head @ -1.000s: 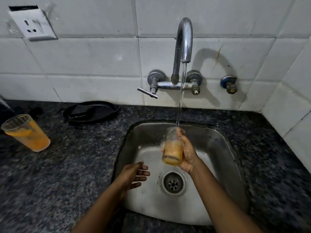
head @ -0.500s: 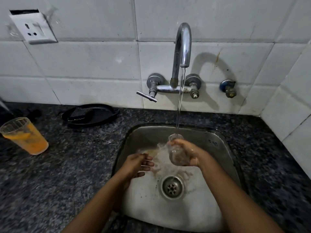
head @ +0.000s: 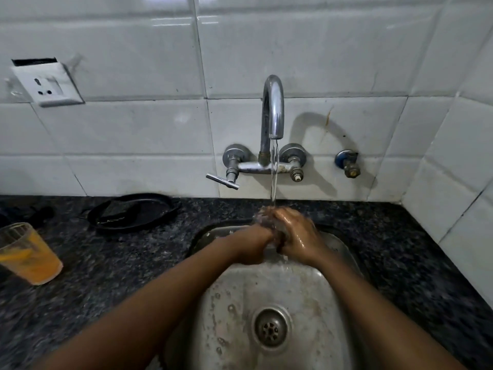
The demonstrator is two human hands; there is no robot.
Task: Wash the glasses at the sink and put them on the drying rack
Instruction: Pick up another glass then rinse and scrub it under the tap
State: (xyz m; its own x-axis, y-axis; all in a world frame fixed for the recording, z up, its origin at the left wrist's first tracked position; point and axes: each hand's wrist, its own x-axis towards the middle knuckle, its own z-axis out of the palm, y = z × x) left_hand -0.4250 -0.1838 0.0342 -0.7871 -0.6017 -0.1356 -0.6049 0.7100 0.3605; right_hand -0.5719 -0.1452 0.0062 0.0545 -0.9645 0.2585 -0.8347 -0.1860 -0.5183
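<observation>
Glass in wash (head: 269, 227): clear tumbler, mostly hidden between both hands, directly under the water stream (head: 274, 177) at 12 o'clock of the sink (head: 336, 252).
Right hand (head: 297, 236): wrapped round the glass from the 3 o'clock side, wet, fingers curled over it.
Left hand (head: 253, 245): closed against the glass from 9 o'clock; whether fingers reach inside, impossible to tell through blur.
Reason for hold: judged a two-handed rub under running water, so rinse falls straight into the basin and drain (head: 270, 327).
Axis and pointing: too blurred to settle; mouth apparently up toward the spout (head: 273, 108), long axis near upright, as a guess only.
Second glass (head: 26, 256): at 9 o'clock on the granite counter (head: 106, 276), well apart from the sink, upright and leaning in the wide lens, orange liquid inside, unwashed.
Black pan (head: 133, 212): at 10 o'clock, against the tiled wall.
Tap lever (head: 222, 181): turned out, water running.
Drying rack: not in view.
Stage: first glass mid-wash, judged early in the task.
</observation>
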